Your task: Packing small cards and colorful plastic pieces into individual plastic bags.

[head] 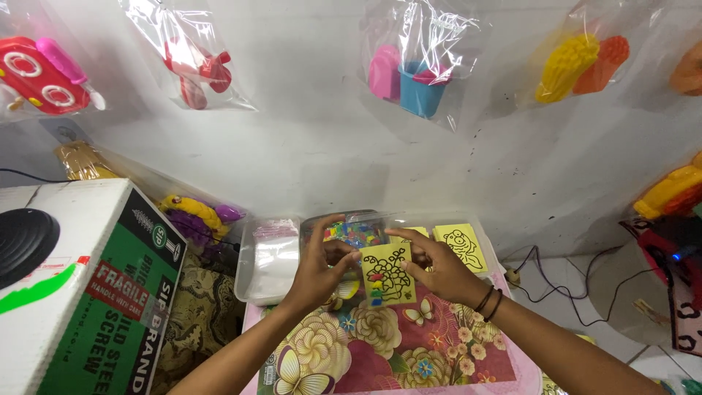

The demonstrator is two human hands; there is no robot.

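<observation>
The floral counter (pixel 409 358) carries a clear tray (pixel 252 281) at ten o'clock. Above centre, the left hand (pixel 318 271) and right hand (pixel 435 267) — each grip pinched narrow — hold a yellow picture card (pixel 387 276) between them.

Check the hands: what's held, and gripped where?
Both hands hold a yellow card with a black line drawing. The left hand pinches its upper left edge, the right hand its right edge. It sits inside a clear bag.

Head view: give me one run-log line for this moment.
left hand: holds clear packet | right hand: holds yellow picture card | surface: floral tray | behind: clear bin
</observation>
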